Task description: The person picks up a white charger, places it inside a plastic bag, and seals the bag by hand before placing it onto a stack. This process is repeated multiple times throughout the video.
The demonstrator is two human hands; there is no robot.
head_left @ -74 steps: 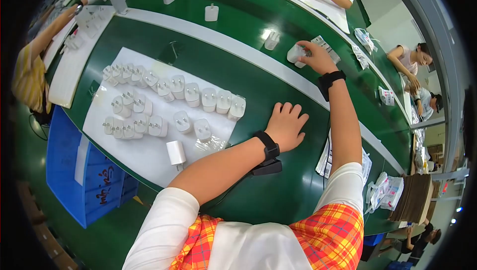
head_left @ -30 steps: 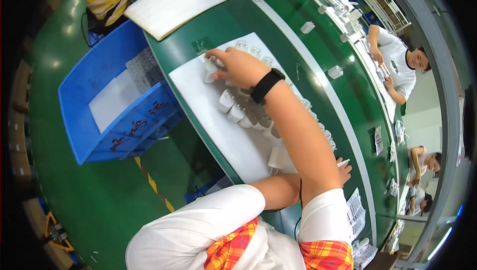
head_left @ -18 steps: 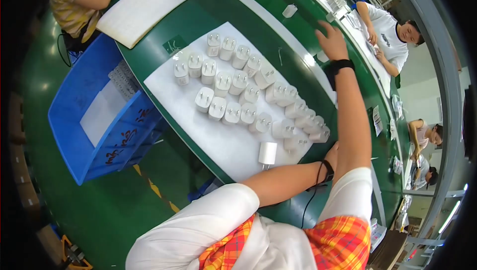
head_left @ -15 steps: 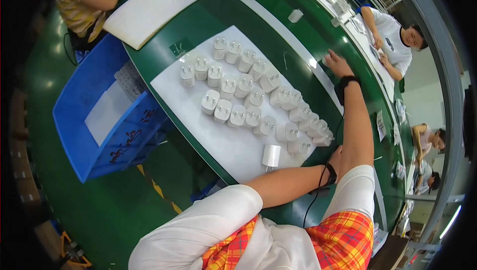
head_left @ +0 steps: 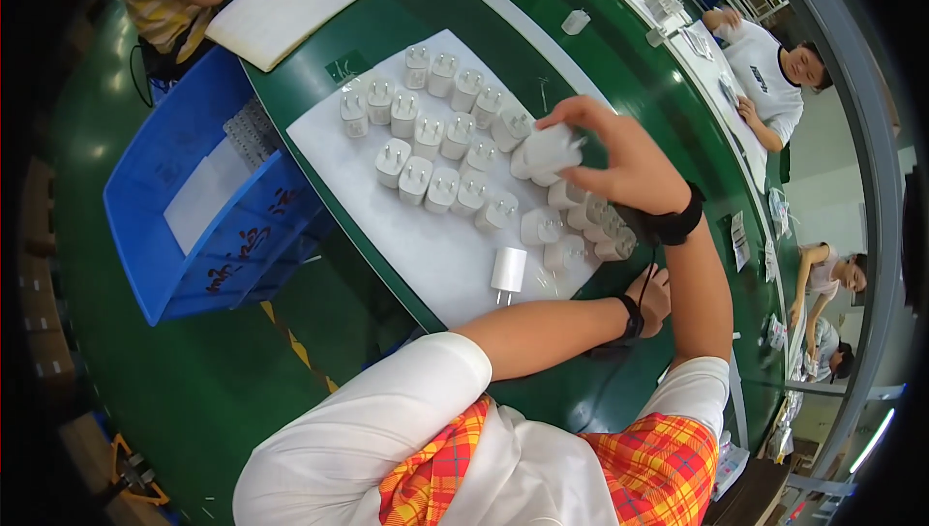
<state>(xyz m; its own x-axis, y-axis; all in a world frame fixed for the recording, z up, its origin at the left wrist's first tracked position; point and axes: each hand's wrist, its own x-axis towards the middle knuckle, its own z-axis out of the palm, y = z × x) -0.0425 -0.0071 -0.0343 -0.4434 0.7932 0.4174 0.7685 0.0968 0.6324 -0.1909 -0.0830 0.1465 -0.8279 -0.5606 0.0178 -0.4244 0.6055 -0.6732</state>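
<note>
The bare left hand [head_left: 653,299], its forearm reaching across to the right, rests with curled fingers on the smooth green table [head_left: 542,400]; whether they grip anything cannot be told. Beyond that forearm, a glossy white, box-shaped plastic adapter [head_left: 509,270] lies on a thin white mat [head_left: 402,236]. The bent right hand [head_left: 634,163] pinches a similar white plug [head_left: 552,150] between thumb and fingers over the mat's right side, beside rows of upright, two-pronged white chargers [head_left: 416,180]. Leftward stands a blue plastic bin [head_left: 145,255]; farther off, a white-shirted person [head_left: 769,76] sits.
</note>
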